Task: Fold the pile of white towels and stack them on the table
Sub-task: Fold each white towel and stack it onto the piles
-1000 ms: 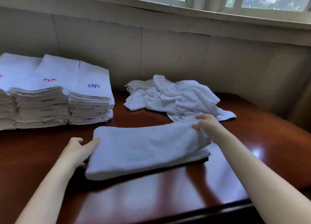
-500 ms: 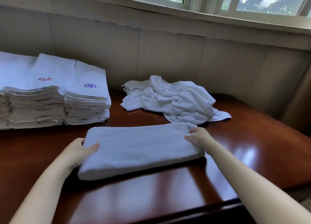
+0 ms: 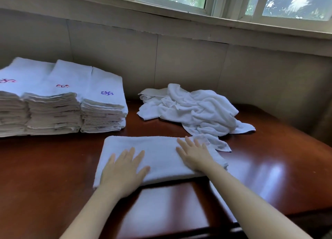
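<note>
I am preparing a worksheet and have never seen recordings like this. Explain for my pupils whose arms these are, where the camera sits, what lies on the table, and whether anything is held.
There is no machine: a person works with bare hands. The camera is worn on that person's head and looks forward and down, so both arms enter from the bottom edge. On the dark wooden table lies a folded white towel. The left hand and the right hand rest flat on it with straight fingers, pressing rather than gripping, so nothing is held. Behind it sits a crumpled pile of white towels, not yet folded. At the left stand three stacks of folded towels side by side, with small coloured marks on top.
</note>
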